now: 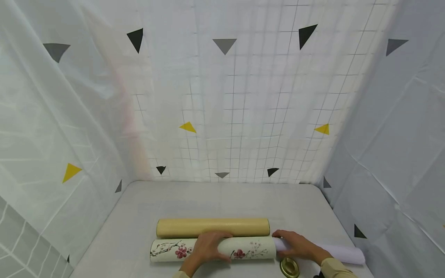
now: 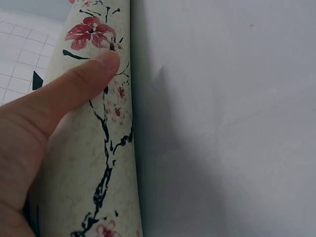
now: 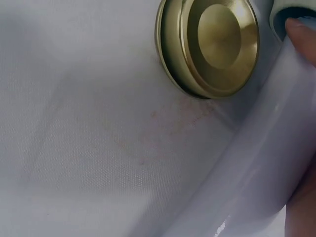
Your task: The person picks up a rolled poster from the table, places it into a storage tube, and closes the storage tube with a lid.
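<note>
A cream tube with painted red blossoms [image 1: 253, 247] lies crosswise on the table. My left hand [image 1: 209, 247] grips it around the middle, with the thumb [image 2: 89, 79] along its near side in the left wrist view. From the tube's right end sticks out a roll of white paper [image 1: 344, 254], partly inside it. My right hand [image 1: 297, 245] holds this roll close to the opening; in the right wrist view a fingertip [image 3: 298, 32] is right at the tube's rim [image 3: 276, 19]. A round gold metal lid [image 3: 212, 47] lies just below that opening.
A plain yellow tube [image 1: 212, 227] lies parallel behind the blossom tube, close to it. The table [image 1: 215, 199] has a white cover. White sheets with black, grey and yellow triangles hang at the back and both sides. A small dark object sits by the right sleeve [image 1: 335, 268].
</note>
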A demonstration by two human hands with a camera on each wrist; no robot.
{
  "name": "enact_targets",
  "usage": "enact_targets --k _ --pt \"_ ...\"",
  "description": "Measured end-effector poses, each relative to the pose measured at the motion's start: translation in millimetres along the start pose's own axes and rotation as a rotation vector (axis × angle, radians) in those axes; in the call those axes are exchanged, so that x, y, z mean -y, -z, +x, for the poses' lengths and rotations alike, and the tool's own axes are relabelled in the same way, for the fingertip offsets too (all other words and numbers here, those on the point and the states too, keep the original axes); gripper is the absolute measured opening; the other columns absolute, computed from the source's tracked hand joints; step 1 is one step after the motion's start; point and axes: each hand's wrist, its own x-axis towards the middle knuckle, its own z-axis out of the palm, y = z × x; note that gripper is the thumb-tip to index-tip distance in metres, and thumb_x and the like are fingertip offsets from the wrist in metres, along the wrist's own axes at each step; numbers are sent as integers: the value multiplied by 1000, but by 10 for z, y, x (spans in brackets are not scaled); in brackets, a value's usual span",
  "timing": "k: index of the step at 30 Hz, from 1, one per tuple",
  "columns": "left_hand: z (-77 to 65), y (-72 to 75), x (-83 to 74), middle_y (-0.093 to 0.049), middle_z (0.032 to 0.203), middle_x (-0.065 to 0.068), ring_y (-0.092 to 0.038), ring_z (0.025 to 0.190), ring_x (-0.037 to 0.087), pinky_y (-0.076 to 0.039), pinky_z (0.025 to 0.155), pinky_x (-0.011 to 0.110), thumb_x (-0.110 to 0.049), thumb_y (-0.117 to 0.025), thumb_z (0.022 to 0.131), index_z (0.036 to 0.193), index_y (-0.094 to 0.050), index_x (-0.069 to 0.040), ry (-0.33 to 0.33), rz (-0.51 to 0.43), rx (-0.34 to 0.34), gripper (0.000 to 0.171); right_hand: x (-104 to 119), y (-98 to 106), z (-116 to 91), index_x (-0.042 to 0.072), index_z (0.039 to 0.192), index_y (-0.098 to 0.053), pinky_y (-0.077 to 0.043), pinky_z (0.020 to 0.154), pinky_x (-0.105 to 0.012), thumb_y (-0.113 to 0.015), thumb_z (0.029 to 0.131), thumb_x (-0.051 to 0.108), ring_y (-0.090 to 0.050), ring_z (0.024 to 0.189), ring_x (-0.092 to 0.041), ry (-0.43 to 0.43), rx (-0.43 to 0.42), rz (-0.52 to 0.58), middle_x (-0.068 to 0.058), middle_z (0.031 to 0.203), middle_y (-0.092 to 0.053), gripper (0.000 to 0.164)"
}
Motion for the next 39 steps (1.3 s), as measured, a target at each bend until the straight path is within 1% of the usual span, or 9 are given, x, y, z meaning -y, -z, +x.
enact_targets --k 4,11,16,20,22,23,29,32,39 --pt "18 13 -13 -75 122 -18 -73 103 7 -54 74 18 -68 -89 57 125 -71 -37 25 -4 22 77 44 -3 -7 18 132 -62 -55 96 -33 -77 88 52 -62 118 -7 2 -8 -11 0 130 -69 58" --pt "48 36 -25 -75 124 -17 -73 105 9 -57 76 24 -67 -90 57 126 -71 -35 79 -30 48 78 97 10 24 11 134 -59 -55 96 -35 -76 91 39 -65 118 -16 71 -21 -34 -5 130 -68 54" --pt "57 29 -19 -75 122 -16 -73 103 9 -58 76 26 -66 -90 57 125 -71 -36 90 -19 33 77 163 24 59 5 139 -53 -52 104 -38 -76 91 31 -60 126 -27 24 42 -8 -8 137 -63 59" --pt "48 24 -15 -76 121 -15 -74 101 10 -58 75 27 -65 -91 58 124 -71 -35 79 -17 16 76 172 20 81 3 138 -51 -51 107 -42 -75 91 30 -60 127 -32 35 41 8 -10 137 -63 59" --pt "48 24 -19 -76 121 -15 -74 101 10 -58 75 27 -65 -91 57 124 -71 -35 76 -17 14 76 138 17 87 3 136 -53 -52 105 -44 -75 92 32 -61 125 -31 61 24 10 -11 135 -64 58" --pt "47 26 -22 -76 121 -15 -74 102 10 -58 75 28 -65 -91 58 124 -71 -35 75 -19 14 76 72 6 95 3 137 -52 -52 103 -41 -72 94 33 -62 124 -28 110 11 -1 -11 133 -65 56" --pt "45 11 -17 -76 121 -16 -73 103 9 -59 77 28 -66 -90 57 123 -72 -36 88 -28 22 75 4 29 62 6 136 -56 -53 99 -35 -72 95 40 -60 118 -19 146 -5 -12 -8 131 -66 56" --pt "49 9 -19 -76 120 -16 -73 103 8 -58 77 27 -67 -90 57 123 -72 -37 86 -22 20 75 42 74 0 8 136 -58 -53 99 -38 -77 90 44 -59 118 -23 78 -2 -36 -6 131 -66 61" --pt "52 13 -15 -76 121 -17 -73 103 8 -58 77 26 -68 -89 56 123 -72 -37 94 -10 13 76 -66 191 -118 9 133 -59 -52 90 -43 -86 79 43 -58 110 -26 -37 -19 -194 -5 124 -65 69"
